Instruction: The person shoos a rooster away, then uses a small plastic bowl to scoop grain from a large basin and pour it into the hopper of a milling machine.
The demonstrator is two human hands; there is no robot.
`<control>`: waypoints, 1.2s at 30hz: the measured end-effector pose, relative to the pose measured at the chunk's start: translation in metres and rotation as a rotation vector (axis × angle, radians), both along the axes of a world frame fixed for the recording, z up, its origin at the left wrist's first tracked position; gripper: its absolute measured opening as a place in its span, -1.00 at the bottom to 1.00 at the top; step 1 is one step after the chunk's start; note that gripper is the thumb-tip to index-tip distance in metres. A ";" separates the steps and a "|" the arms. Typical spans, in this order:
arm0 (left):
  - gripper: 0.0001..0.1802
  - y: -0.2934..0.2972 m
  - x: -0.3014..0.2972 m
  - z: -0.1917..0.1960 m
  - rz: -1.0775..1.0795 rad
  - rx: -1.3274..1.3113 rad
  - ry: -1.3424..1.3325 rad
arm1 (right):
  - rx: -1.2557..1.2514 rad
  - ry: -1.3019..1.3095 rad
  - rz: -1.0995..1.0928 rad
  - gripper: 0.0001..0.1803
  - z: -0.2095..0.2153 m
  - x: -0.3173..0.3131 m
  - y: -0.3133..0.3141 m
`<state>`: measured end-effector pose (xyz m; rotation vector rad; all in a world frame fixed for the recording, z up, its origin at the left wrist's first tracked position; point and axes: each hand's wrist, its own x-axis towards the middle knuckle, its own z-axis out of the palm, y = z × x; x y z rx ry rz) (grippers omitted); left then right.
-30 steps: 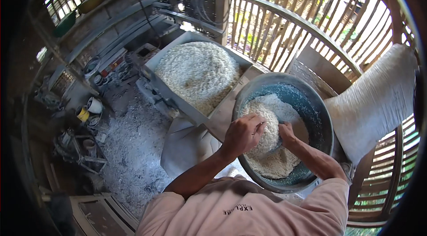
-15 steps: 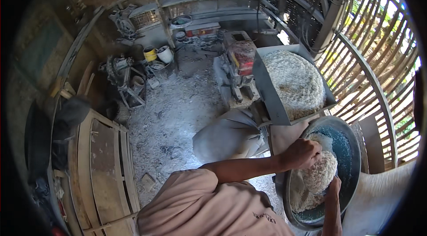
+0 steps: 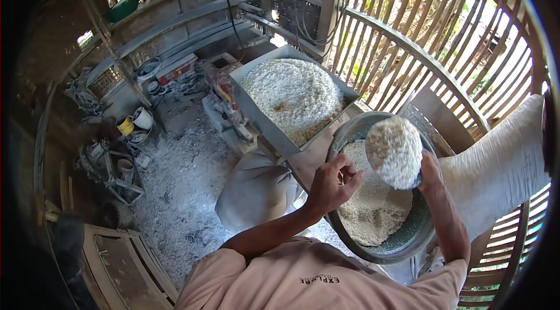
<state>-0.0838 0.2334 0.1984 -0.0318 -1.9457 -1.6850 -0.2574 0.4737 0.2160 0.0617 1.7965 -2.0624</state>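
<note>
Lifting clear of the heap, the right hand (image 3: 430, 171) had raised a heaped scoop (image 3: 394, 152) above the basin (image 3: 420, 234), grip closed on its rim at 4 o'clock; earlier both hands were in the white grain (image 3: 373, 211). The left hand (image 3: 333, 184) hung loosely curled, empty, at the basin's 9 o'clock edge.

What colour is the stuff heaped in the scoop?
Creamy white, crumbly stuff, best seen in the head view, held up by the right hand.

The person's right hand (image 3: 430, 171) lifts a small round bowl heaped with pale grated pulp (image 3: 394, 151) above a wide grey metal basin (image 3: 408, 240) half full of the same pulp. The left hand (image 3: 331, 184), loosely curled, rests at the basin's near rim. Just beside the basin stands a grey rectangular metal tray piled with white pulp (image 3: 293, 95), and a white woven sack (image 3: 501, 164) leans against the bamboo slat wall.
</note>
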 end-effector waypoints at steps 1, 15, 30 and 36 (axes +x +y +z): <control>-0.81 0.001 0.003 0.004 0.006 0.021 0.025 | -0.002 0.008 0.057 -0.67 0.013 -0.005 -0.009; -0.90 -0.055 0.027 0.033 0.248 -0.002 0.140 | 0.279 0.602 0.076 -0.60 0.096 -0.049 -0.217; -0.91 -0.099 0.020 0.038 0.315 -0.066 0.135 | 0.631 1.432 -0.045 -0.62 0.137 -0.024 -0.285; -0.92 -0.119 0.012 0.052 0.289 -0.112 0.217 | 0.265 0.914 -0.161 -0.65 0.130 -0.054 -0.264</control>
